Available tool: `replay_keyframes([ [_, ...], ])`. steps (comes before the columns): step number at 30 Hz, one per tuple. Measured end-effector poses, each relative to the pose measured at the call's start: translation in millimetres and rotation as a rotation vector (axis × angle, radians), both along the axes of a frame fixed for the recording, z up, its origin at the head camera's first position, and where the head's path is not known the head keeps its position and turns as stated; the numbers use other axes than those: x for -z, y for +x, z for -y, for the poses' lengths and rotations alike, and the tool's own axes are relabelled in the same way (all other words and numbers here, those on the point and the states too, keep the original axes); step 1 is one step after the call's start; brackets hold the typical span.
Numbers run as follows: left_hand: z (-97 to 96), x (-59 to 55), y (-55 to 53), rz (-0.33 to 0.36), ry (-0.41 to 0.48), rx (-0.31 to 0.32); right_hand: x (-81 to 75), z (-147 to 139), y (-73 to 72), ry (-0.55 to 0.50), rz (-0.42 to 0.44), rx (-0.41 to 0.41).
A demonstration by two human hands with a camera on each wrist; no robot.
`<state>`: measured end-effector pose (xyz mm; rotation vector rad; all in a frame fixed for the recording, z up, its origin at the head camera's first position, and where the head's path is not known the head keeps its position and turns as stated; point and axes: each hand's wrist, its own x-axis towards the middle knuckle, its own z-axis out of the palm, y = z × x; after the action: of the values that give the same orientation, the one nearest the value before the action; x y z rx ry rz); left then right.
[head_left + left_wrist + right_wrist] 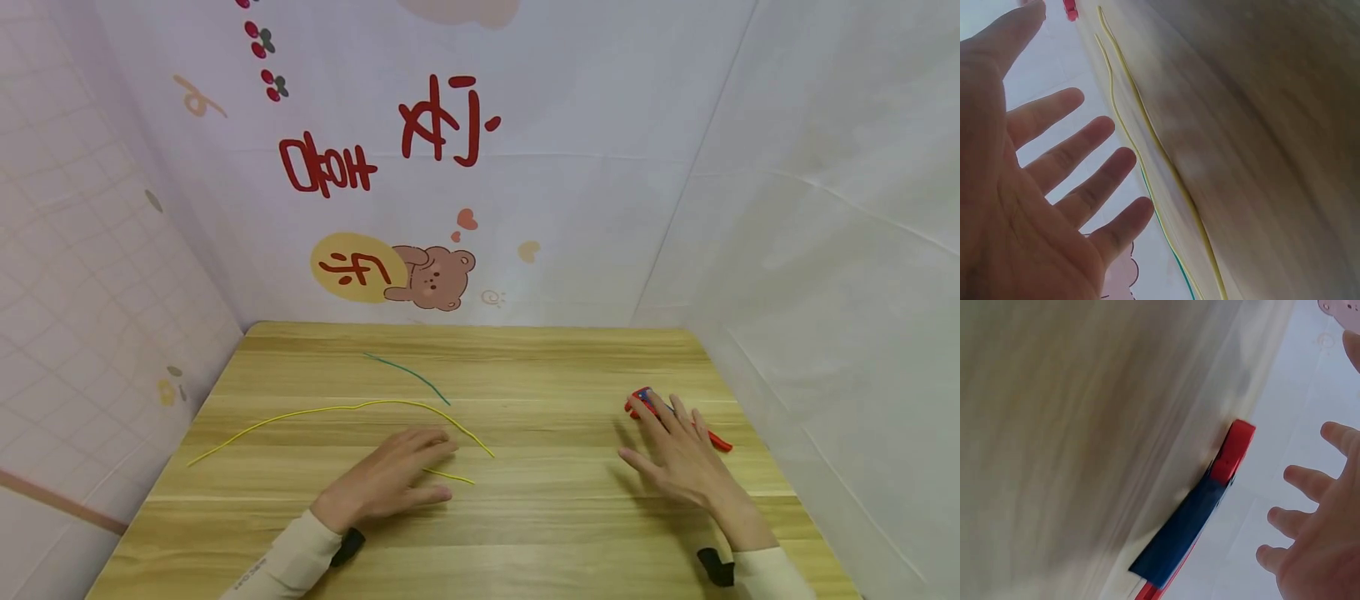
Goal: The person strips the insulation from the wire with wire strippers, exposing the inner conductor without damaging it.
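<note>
My left hand (397, 479) hovers above the table with its fingers spread and relaxed, holding nothing. Below it lies a yellow wire (450, 476), mostly hidden by the hand in the head view; the left wrist view shows this nearer yellow wire (1169, 159) at length. Beyond it, a long yellow wire (300, 412) curves across the wood, and farther back is a short green wire (412, 373). On the right, my right hand (681, 458) is held over a red and blue tool (641, 405) resembling a wire stripper. The right wrist view shows the fingers apart from the tool (1179, 531).
The wooden table (540, 533) meets a white cloth backdrop (585, 208) printed with a bear and red characters. Cloth walls also stand along the left and right sides. Dark straps (716, 568) sit at the wrists.
</note>
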<state>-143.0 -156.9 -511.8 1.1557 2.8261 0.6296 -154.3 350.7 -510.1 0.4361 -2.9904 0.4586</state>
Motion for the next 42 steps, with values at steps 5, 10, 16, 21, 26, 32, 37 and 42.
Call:
replay_keyframes([
  [5, -3.1, 1.0, -1.2, 0.011, -0.010, 0.010, 0.1, -10, -2.6, 0.001, 0.009, 0.000],
  [10, -6.4, 2.3, -2.6, 0.023, -0.013, 0.023, -1.7, -23, -5.4, 0.025, 0.043, 0.021],
  [16, -9.6, 4.8, -3.1, 0.007, -0.005, 0.038, -3.1, -38, -7.9, -0.028, 0.114, 0.046],
  [21, -12.0, 5.1, -2.8, -0.003, -0.003, 0.045, -1.5, -48, -11.1, -0.032, 0.126, 0.058],
  [26, -14.6, 6.6, -3.1, -0.015, -0.005, 0.050, 1.0, -58, -14.6, -0.072, 0.089, 0.037],
  [32, -15.8, 7.4, -3.6, -0.013, -0.002, 0.051, 3.1, -66, -18.0, -0.131, 0.098, 0.044],
  [37, -15.6, 8.0, -5.3, 0.001, 0.000, 0.049, 6.9, -68, -19.7, -0.141, 0.093, 0.055],
  [42, -15.5, 7.6, -6.7, 0.015, 0.011, 0.045, 10.5, -71, -20.3, -0.142, 0.082, 0.060],
])
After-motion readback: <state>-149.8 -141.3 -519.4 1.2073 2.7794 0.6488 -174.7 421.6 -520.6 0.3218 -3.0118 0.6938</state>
